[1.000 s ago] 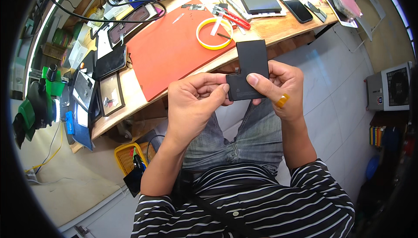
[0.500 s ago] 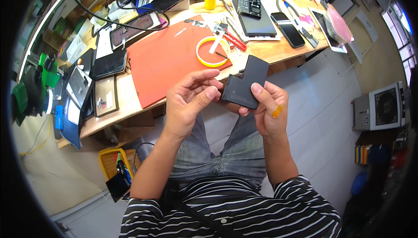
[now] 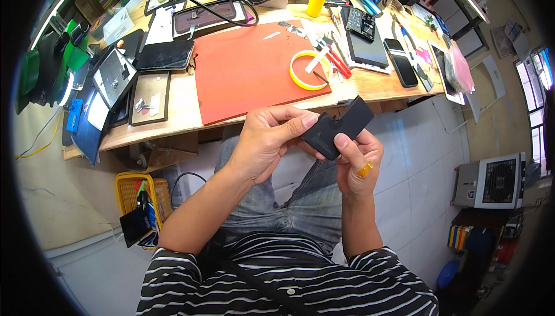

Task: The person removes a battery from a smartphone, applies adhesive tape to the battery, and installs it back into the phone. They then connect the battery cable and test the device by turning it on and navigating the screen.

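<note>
A flat black L-shaped battery (image 3: 329, 140) is held in the air between my hands, just in front of the bench's near edge. My right hand (image 3: 357, 171) grips its lower right side, thumb on top and fingers beneath. Amber tape (image 3: 365, 170) is wrapped on that thumb. At the battery's left corner, my left hand (image 3: 267, 140) pinches with thumb and forefinger. The notch of the L faces away from me. Behind it, an orange-red mat (image 3: 248, 73) lies on the bench with a yellow tape roll (image 3: 293, 73) on its right part.
Red-handled pliers (image 3: 340, 64) lie beside the tape. Further right are a dark phone (image 3: 403, 69) and a black box-like device (image 3: 367, 50). A yellow bottle (image 3: 316, 2) stands at the back. A black tablet (image 3: 165, 56) lies left of the mat. Below the bench is a yellow basket (image 3: 128, 186).
My left thumb and forefinger have closed on the battery's left corner. The battery has tilted, its top turning further right. The view has shifted, so the bench appears further right.
</note>
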A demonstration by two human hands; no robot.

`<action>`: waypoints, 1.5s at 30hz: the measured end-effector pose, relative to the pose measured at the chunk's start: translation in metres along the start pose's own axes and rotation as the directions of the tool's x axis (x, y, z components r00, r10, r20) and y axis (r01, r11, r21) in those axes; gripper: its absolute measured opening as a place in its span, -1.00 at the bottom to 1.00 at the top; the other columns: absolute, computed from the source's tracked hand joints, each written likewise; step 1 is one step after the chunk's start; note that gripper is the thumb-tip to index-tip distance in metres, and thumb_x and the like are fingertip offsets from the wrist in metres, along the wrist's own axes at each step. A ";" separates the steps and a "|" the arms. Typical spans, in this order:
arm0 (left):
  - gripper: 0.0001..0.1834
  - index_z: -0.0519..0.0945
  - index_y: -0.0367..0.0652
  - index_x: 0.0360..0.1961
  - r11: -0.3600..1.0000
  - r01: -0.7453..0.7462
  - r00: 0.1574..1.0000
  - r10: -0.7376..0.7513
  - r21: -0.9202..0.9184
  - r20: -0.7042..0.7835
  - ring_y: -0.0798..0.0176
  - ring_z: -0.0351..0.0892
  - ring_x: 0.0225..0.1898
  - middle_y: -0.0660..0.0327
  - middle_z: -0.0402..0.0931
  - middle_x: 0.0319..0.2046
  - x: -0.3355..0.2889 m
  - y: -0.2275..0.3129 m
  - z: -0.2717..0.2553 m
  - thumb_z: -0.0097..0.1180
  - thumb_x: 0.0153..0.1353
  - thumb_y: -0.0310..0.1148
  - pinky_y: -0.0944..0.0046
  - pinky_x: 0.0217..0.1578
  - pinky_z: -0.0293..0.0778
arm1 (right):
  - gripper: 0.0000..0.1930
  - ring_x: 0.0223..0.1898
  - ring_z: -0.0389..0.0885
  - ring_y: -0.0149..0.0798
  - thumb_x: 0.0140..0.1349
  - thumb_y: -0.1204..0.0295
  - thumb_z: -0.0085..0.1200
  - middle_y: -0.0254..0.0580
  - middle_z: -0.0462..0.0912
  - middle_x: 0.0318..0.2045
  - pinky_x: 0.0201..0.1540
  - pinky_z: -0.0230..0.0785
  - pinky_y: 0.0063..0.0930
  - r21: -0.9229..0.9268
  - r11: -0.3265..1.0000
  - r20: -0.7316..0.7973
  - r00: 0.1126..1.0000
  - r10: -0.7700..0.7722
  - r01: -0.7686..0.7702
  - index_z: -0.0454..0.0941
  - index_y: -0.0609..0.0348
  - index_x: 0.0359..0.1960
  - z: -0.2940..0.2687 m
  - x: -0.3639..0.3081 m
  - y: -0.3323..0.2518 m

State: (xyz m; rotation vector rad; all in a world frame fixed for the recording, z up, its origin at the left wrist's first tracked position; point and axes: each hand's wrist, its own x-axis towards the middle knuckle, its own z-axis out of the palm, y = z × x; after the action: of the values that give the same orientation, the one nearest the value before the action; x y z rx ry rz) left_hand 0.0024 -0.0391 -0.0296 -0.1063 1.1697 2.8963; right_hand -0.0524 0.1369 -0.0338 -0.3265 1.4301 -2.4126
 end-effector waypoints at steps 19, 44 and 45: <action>-0.55 0.55 -0.31 0.21 0.856 -0.328 0.932 0.362 0.401 -0.011 0.30 0.65 -0.07 0.07 0.64 -0.01 -0.010 -0.003 -0.016 0.29 0.30 -0.48 0.28 0.01 0.57 | -0.73 -0.38 0.80 -0.11 0.39 0.45 0.12 0.12 0.74 -0.27 -0.39 0.76 -0.38 0.097 0.995 -0.079 0.996 0.028 -0.020 0.55 0.50 -0.07 0.002 0.007 -0.003; -0.92 0.72 -0.34 -0.35 0.503 -0.389 0.835 0.546 0.772 0.065 0.31 0.63 -0.32 0.15 0.69 -0.36 -0.027 -0.003 0.004 0.38 0.20 -0.52 0.34 -0.26 0.49 | -0.74 -0.39 0.77 -0.20 0.28 0.52 0.15 0.06 0.73 -0.34 -0.34 0.69 -0.42 -0.144 0.989 0.026 0.999 -0.040 0.044 0.55 0.57 -0.12 -0.002 -0.004 0.000; -0.89 0.73 -0.34 -0.29 0.546 -0.322 0.872 0.490 0.774 0.018 0.34 0.63 -0.31 0.18 0.70 -0.37 -0.027 -0.003 0.003 0.36 0.24 -0.49 0.36 -0.24 0.51 | -0.75 -0.37 0.75 -0.26 0.29 0.52 0.16 0.03 0.73 -0.33 -0.35 0.66 -0.47 -0.099 0.995 0.032 0.999 -0.003 0.007 0.58 0.55 -0.12 0.002 -0.001 -0.001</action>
State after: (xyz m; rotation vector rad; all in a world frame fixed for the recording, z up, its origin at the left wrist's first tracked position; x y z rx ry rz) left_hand 0.0287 -0.0345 -0.0278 -0.1208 2.6759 2.4196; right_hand -0.0508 0.1366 -0.0321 -0.3907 1.5401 -2.3339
